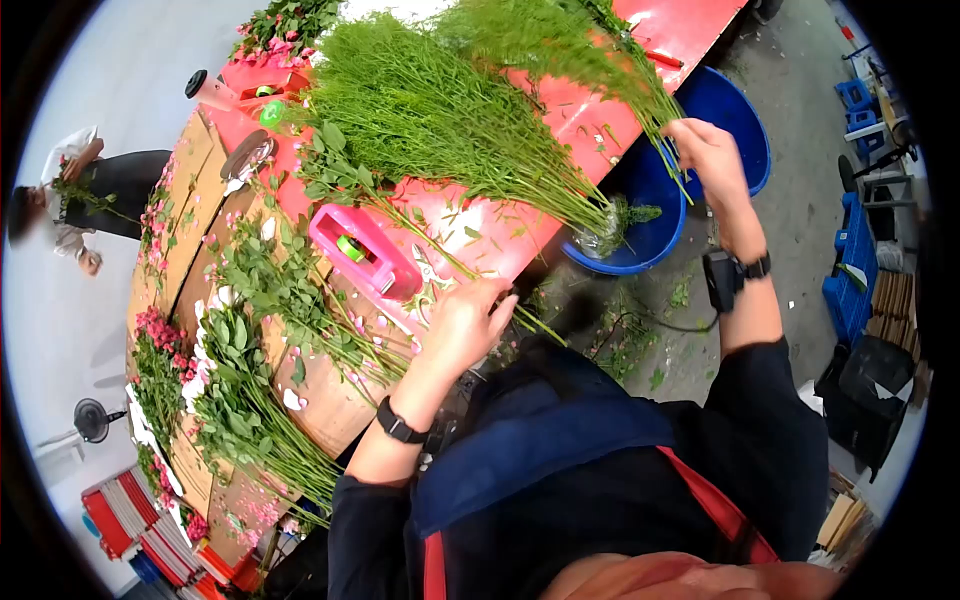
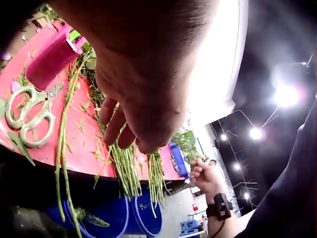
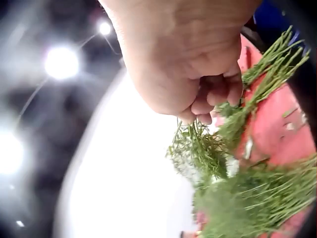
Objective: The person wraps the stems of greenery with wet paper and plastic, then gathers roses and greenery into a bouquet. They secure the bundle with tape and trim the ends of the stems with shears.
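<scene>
My right hand [image 1: 708, 160], fingers curled, pinches feathery green stems [image 1: 655, 100] at the table's edge; in the right wrist view a green sprig [image 3: 200, 148] hangs below its fingertips. My left hand [image 1: 468, 318] hovers at the near edge, its fingers loosely bent and holding nothing. Close by it, a leafy stem [image 1: 430, 235] reaches over the edge. Scissors [image 2: 30, 116] with worn pale handles lie beside a pink tape dispenser [image 1: 362, 250]. Between the hands spreads a large feathery green bundle [image 1: 430, 110], its cut stems pointing toward me.
Blue tubs [image 1: 645, 225] stand beneath the edge of the red table [image 1: 545, 240]. Leafy rose bunches [image 1: 240, 375] and loose petals cover the brown board on the left. Another person [image 1: 100, 190] stands across the table. Leaf scraps litter the floor.
</scene>
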A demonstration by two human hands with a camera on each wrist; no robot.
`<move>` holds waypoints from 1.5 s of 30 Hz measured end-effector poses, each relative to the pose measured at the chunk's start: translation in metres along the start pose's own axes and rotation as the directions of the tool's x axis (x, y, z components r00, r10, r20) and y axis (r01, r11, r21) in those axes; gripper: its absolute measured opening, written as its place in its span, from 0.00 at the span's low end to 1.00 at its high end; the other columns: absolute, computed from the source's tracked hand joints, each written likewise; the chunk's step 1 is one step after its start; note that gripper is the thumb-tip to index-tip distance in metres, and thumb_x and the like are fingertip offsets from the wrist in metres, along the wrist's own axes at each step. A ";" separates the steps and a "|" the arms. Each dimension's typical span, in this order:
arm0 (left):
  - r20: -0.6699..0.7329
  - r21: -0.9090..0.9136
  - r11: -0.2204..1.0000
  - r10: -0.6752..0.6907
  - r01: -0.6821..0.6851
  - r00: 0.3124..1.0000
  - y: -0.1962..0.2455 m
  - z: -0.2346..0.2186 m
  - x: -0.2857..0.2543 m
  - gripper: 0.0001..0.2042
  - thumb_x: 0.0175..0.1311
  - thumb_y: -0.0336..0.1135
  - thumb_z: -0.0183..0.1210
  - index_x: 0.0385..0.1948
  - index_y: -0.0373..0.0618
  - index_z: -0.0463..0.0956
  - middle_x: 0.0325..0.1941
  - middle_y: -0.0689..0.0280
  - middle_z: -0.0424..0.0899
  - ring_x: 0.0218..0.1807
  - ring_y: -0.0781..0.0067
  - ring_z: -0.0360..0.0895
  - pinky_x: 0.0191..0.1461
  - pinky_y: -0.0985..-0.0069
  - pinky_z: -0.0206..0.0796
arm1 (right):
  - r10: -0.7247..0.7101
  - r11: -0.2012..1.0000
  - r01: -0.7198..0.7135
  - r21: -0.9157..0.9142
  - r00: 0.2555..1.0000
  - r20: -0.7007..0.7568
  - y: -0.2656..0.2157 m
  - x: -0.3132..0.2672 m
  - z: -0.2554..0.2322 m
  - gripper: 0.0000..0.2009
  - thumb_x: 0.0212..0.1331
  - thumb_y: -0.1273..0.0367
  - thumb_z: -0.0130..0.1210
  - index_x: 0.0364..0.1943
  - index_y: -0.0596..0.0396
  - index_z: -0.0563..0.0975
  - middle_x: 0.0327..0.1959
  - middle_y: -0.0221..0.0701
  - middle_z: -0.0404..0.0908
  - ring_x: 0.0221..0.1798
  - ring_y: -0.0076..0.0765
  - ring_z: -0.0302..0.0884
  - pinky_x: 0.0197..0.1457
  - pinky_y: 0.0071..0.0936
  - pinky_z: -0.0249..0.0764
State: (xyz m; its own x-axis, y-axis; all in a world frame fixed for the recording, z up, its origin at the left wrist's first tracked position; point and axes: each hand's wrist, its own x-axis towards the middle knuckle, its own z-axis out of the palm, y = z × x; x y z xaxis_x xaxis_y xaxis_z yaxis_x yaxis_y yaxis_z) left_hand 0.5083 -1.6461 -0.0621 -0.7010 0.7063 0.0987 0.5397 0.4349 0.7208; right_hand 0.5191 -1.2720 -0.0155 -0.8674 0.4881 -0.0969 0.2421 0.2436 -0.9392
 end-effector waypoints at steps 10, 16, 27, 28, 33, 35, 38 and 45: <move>0.402 -0.812 0.285 -0.362 0.510 0.841 0.056 0.014 0.059 0.15 0.61 0.33 0.59 0.43 0.32 0.67 0.35 0.59 0.78 0.33 0.69 0.82 0.30 0.80 0.75 | 0.182 0.890 -0.286 0.356 0.937 0.298 0.002 -0.200 0.084 0.16 0.68 0.62 0.47 0.44 0.62 0.78 0.20 0.21 0.70 0.21 0.15 0.63 0.27 0.17 0.64; 0.475 -0.829 0.057 -0.453 0.556 0.755 0.010 0.028 0.016 0.08 0.59 0.24 0.52 0.39 0.34 0.69 0.36 0.58 0.79 0.32 0.65 0.81 0.28 0.79 0.75 | 0.384 0.687 -0.552 0.472 0.827 0.410 0.027 -0.212 0.110 0.10 0.65 0.69 0.50 0.42 0.61 0.75 0.26 0.29 0.77 0.22 0.22 0.69 0.30 0.21 0.71; 0.425 -0.886 -0.020 -0.436 0.463 0.794 -0.038 0.008 -0.023 0.07 0.62 0.25 0.50 0.40 0.39 0.68 0.35 0.58 0.81 0.27 0.72 0.77 0.26 0.80 0.68 | 0.442 0.835 -0.522 0.173 0.825 0.353 0.011 -0.198 0.100 0.12 0.65 0.63 0.49 0.39 0.56 0.78 0.19 0.18 0.65 0.16 0.13 0.55 0.20 0.15 0.55; 0.413 -0.892 -0.014 -0.435 0.453 0.800 -0.036 0.003 -0.022 0.07 0.62 0.25 0.49 0.40 0.39 0.67 0.36 0.58 0.81 0.27 0.72 0.77 0.26 0.79 0.68 | 0.298 0.942 -0.327 0.074 0.918 0.261 -0.015 -0.192 0.082 0.13 0.65 0.62 0.48 0.38 0.55 0.79 0.19 0.17 0.64 0.17 0.13 0.54 0.20 0.15 0.54; 0.267 -0.877 0.224 -0.507 0.425 0.819 -0.046 0.011 -0.004 0.05 0.62 0.23 0.46 0.38 0.36 0.65 0.37 0.55 0.81 0.27 0.67 0.80 0.24 0.76 0.72 | -0.258 0.966 0.258 -0.016 0.964 -0.068 -0.169 -0.197 -0.105 0.18 0.66 0.61 0.47 0.50 0.61 0.75 0.19 0.12 0.57 0.20 0.09 0.50 0.23 0.12 0.46; 0.209 -0.859 0.280 -0.574 0.429 0.792 -0.046 0.021 0.003 0.05 0.64 0.24 0.46 0.38 0.37 0.67 0.34 0.57 0.80 0.27 0.65 0.80 0.24 0.74 0.74 | -0.345 0.938 0.314 -0.146 0.884 -0.316 -0.191 -0.202 -0.169 0.18 0.67 0.62 0.47 0.52 0.61 0.75 0.22 0.13 0.61 0.22 0.07 0.52 0.24 0.10 0.46; 0.176 -0.861 0.276 -0.625 0.426 0.761 -0.074 0.057 0.017 0.06 0.63 0.23 0.44 0.40 0.39 0.67 0.30 0.58 0.79 0.23 0.62 0.80 0.21 0.68 0.75 | -0.426 0.865 0.249 -0.435 0.823 -0.376 -0.217 -0.195 -0.194 0.16 0.66 0.61 0.49 0.49 0.58 0.78 0.21 0.14 0.64 0.21 0.09 0.54 0.23 0.10 0.48; 0.110 -0.756 0.373 -0.738 0.538 0.665 -0.106 0.057 0.027 0.16 0.56 0.19 0.50 0.49 0.36 0.69 0.21 0.59 0.78 0.14 0.65 0.76 0.13 0.69 0.69 | -0.574 0.205 -0.071 -0.976 0.799 -0.179 -0.303 -0.151 -0.341 0.16 0.68 0.60 0.47 0.45 0.58 0.79 0.40 0.31 0.82 0.46 0.25 0.75 0.53 0.22 0.67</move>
State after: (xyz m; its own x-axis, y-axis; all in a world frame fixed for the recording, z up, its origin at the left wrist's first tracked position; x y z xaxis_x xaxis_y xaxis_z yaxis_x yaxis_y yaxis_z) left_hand 0.4582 -1.6412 -0.1750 -0.8136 0.2105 -0.5420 -0.5287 0.1202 0.8403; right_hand 0.7248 -1.1343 0.3961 -0.7543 0.4000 0.5206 0.5356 0.8336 0.1355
